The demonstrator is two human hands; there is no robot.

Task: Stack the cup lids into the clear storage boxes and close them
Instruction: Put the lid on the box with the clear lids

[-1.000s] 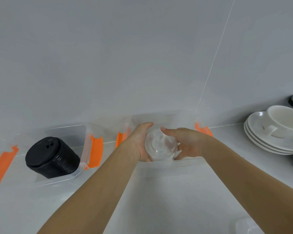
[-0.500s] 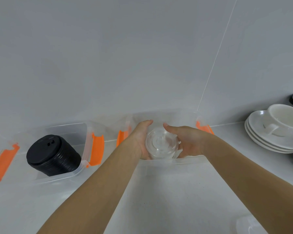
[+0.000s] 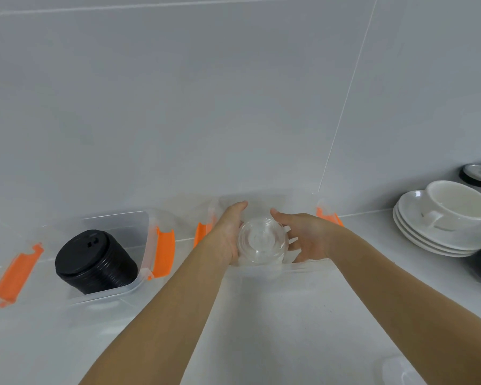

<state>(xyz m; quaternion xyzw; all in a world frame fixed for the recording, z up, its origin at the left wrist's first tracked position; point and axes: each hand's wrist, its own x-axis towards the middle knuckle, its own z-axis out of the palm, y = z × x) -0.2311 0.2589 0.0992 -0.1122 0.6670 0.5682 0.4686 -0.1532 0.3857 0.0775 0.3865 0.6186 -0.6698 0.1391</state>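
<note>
Clear lids (image 3: 262, 241) stacked between both palms, left hand (image 3: 228, 234) and right hand (image 3: 307, 237) cupped on opposite sides, fingers half-curled. Stack sits low inside right box (image 3: 303, 266), axis tilted toward camera. Black lids (image 3: 95, 262) fill left box (image 3: 140, 232).

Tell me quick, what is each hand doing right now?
Left hand: closed on the left side of the stack of clear lids.
Right hand: closed on its right side, fingers spread.
</note>
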